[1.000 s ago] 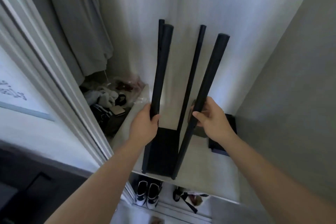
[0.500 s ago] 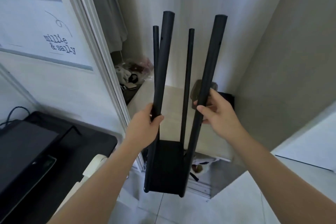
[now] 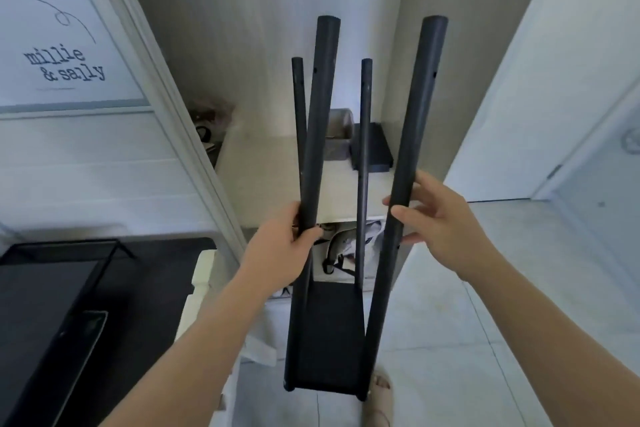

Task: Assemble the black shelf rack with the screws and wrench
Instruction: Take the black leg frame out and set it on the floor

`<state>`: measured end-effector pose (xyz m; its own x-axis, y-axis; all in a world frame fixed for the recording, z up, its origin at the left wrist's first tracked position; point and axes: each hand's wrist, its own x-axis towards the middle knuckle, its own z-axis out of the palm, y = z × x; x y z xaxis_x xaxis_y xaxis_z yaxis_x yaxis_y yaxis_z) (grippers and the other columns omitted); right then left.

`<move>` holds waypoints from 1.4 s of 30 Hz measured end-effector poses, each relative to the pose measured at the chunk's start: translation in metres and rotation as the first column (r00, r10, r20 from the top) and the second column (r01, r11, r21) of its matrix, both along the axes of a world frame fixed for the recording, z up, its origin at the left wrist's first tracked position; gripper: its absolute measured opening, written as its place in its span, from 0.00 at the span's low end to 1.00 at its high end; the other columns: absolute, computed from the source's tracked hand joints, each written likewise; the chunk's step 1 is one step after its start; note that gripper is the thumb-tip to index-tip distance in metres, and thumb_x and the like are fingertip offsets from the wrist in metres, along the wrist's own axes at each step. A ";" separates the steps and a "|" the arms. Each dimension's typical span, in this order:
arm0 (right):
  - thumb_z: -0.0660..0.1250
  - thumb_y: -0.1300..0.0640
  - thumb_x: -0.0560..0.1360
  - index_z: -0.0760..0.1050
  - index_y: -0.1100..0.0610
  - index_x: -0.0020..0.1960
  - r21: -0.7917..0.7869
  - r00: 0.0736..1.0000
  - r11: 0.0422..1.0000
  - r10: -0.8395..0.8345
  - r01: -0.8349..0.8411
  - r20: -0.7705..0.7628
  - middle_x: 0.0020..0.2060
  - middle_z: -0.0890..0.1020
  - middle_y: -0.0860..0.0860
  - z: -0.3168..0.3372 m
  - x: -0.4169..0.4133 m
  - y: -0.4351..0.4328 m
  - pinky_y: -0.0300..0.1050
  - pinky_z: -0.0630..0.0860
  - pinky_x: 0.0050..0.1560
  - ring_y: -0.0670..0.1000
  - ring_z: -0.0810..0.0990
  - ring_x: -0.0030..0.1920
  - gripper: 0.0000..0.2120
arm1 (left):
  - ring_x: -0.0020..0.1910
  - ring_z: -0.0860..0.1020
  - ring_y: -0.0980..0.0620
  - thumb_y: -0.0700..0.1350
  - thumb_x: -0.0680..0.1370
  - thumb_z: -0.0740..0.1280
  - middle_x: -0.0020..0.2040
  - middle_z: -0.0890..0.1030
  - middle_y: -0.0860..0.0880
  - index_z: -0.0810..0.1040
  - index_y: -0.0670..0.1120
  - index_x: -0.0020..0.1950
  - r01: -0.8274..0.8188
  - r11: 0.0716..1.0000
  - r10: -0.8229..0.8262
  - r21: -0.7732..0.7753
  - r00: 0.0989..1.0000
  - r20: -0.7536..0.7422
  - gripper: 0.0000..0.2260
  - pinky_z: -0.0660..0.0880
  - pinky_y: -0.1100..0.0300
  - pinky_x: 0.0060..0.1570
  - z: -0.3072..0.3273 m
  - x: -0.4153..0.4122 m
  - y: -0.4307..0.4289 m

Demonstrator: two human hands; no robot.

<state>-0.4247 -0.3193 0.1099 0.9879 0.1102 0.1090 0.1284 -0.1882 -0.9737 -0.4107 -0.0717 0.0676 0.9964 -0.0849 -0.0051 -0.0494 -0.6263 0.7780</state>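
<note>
The black shelf rack (image 3: 329,333) no longer stands on the white ledge (image 3: 263,156). It has been lifted off, drawn out of the alcove, and now hangs in the air above the tiled floor (image 3: 450,340), with its base panel just over a foot (image 3: 379,392).

The left hand (image 3: 280,253) grips the near-left post (image 3: 320,121), fingers curled round it. The right hand (image 3: 440,222) holds the near-right post (image 3: 415,135) between the thumb and loosely extended fingers.

Only the base panel is fitted, and the screw holes (image 3: 315,69) near the post tops are vacant. The rack is probably being moved to open floor for further assembly. No screws or wrench are visible.
</note>
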 end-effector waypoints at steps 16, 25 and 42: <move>0.69 0.68 0.77 0.75 0.49 0.63 -0.067 0.804 0.831 -0.552 0.552 -0.220 0.49 0.85 0.48 -0.036 -0.240 -0.062 0.53 0.85 0.41 0.55 0.83 0.41 0.19 | 0.48 0.80 0.52 0.43 0.80 0.67 0.50 0.81 0.52 0.72 0.50 0.63 0.546 0.836 -0.547 -0.055 0.823 -0.150 0.12 0.78 0.50 0.53 -0.054 -0.087 -0.140; 0.69 0.66 0.78 0.75 0.39 0.59 -0.168 0.684 0.717 -0.696 0.676 -0.218 0.50 0.85 0.42 -0.046 -0.343 -0.129 0.55 0.84 0.45 0.54 0.83 0.45 0.22 | 0.48 0.81 0.54 0.45 0.79 0.69 0.50 0.80 0.55 0.69 0.55 0.60 0.716 0.694 -0.717 -0.078 0.676 -0.171 0.13 0.79 0.57 0.46 -0.064 -0.149 -0.253; 0.73 0.62 0.77 0.72 0.41 0.60 -0.046 0.511 0.533 -0.829 0.845 -0.228 0.52 0.81 0.51 -0.075 -0.433 -0.278 0.56 0.85 0.40 0.55 0.85 0.43 0.21 | 0.59 0.78 0.58 0.53 0.81 0.63 0.62 0.78 0.59 0.71 0.56 0.72 0.859 0.484 -0.874 -0.165 0.482 -0.055 0.18 0.70 0.66 0.54 -0.006 -0.256 -0.477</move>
<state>-0.8576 -0.5973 0.0352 0.6151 -0.7785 -0.1247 -0.2492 -0.0420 -0.9675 -0.6668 -0.5490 0.0620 0.4064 -0.9125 -0.0460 -0.4290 -0.2350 0.8722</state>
